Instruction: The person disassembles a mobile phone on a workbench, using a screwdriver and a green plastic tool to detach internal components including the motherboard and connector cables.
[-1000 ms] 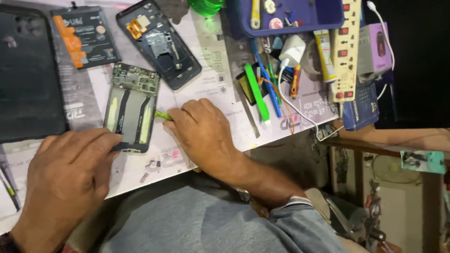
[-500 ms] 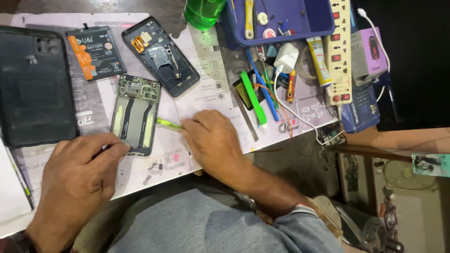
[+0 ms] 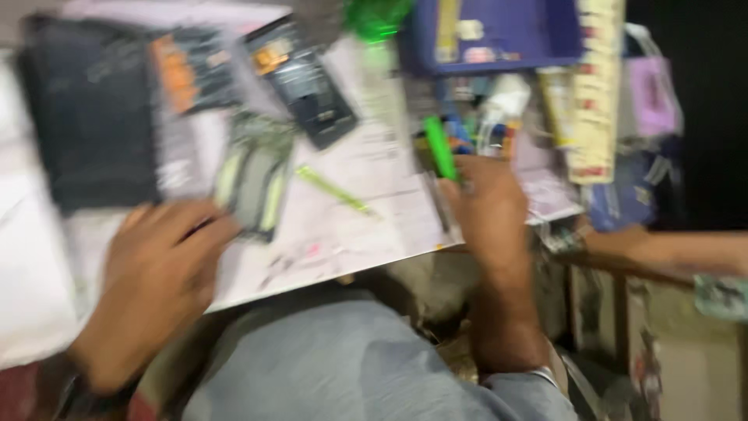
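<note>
The view is motion-blurred. My left hand (image 3: 164, 261) lies flat on the white work mat (image 3: 366, 226), fingertips at the lower edge of an opened phone frame (image 3: 253, 183) with green strips. My right hand (image 3: 487, 206) is at the mat's right edge, its fingertips touching the lower end of a thick green tool (image 3: 440, 148); the blur hides whether it grips it. A thin yellow-green tool (image 3: 335, 189) lies loose on the mat between my hands.
A dark phone back cover (image 3: 89, 117), a battery with an orange label (image 3: 191, 74) and a second opened phone (image 3: 304, 78) lie at the back. A blue tray (image 3: 506, 35), a power strip (image 3: 596, 86) and a green bottle (image 3: 378, 15) crowd the right rear.
My right hand has let go of the thin green tool, left it on the mat, and moved right to the thick green tool. My left hand has stayed by the phone frame.
</note>
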